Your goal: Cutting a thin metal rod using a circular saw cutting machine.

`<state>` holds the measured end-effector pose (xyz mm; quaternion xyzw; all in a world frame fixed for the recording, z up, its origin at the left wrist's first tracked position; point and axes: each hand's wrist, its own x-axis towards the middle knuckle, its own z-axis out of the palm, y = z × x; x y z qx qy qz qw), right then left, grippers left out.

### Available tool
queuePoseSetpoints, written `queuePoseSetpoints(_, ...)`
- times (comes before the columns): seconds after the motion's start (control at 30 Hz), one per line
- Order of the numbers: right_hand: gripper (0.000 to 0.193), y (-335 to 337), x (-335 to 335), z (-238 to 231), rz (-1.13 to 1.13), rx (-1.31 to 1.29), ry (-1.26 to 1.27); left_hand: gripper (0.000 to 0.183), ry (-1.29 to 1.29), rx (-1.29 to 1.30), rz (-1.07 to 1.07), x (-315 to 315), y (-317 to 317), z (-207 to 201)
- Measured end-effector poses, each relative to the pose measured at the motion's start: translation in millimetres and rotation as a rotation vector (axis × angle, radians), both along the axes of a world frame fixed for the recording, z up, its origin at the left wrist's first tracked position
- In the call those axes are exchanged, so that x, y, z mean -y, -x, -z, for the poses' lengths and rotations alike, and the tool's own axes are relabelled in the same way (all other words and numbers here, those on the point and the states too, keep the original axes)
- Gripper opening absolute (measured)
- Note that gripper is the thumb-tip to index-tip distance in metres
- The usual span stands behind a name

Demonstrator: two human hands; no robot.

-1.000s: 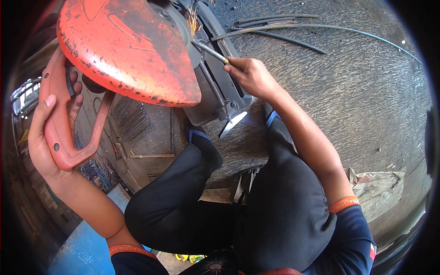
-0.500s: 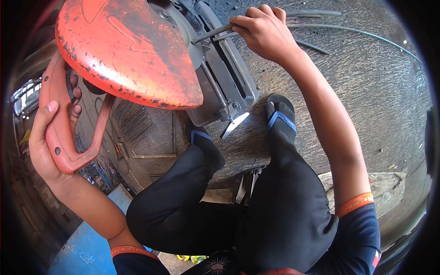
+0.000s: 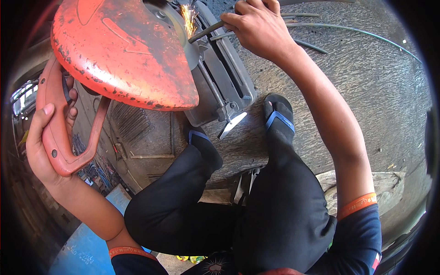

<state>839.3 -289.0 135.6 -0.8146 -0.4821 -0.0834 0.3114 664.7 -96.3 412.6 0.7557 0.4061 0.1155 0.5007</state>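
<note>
My left hand (image 3: pixel 39 145) is closed around the red loop handle (image 3: pixel 56 130) of a chop saw, thumb on the outer side and fingers by the dark trigger. The saw's worn red guard (image 3: pixel 123 59) covers most of the grey cutting disc (image 3: pixel 190 54). At the top, my right hand (image 3: pixel 262 31) grips a thin grey metal rod (image 3: pixel 208 32), its end against the disc. Orange sparks (image 3: pixel 188 20) fly up from that contact. Below the rod, the vise screw (image 3: pixel 211 82) and its flat crank (image 3: pixel 233 125) sit on the dark saw base (image 3: pixel 246 85).
Long thin rods (image 3: pixel 353 28) lie on the worn floor to the right. My sandalled feet (image 3: pixel 279 114) flank the base's near end. A bundle of short dark rods (image 3: pixel 130 121) lies at left, with a blue panel (image 3: pixel 78 250) at lower left.
Sparks have appeared where the rod meets the disc. My right hand and the rod have shifted slightly up and left; the guard and handle sit slightly further left.
</note>
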Motion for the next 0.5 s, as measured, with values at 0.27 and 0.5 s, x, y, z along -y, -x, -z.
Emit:
queuePoseSetpoints(0.27,0.015,3,4,-12,-0.007,0.051,-0.002,0.052,0.016,-0.021,-0.069,-7,3,-2)
queuePoseSetpoints(0.5,0.017,0,12,-10,0.005,0.018,-0.028,0.052,0.096,-0.074,0.056,-15,5,-3)
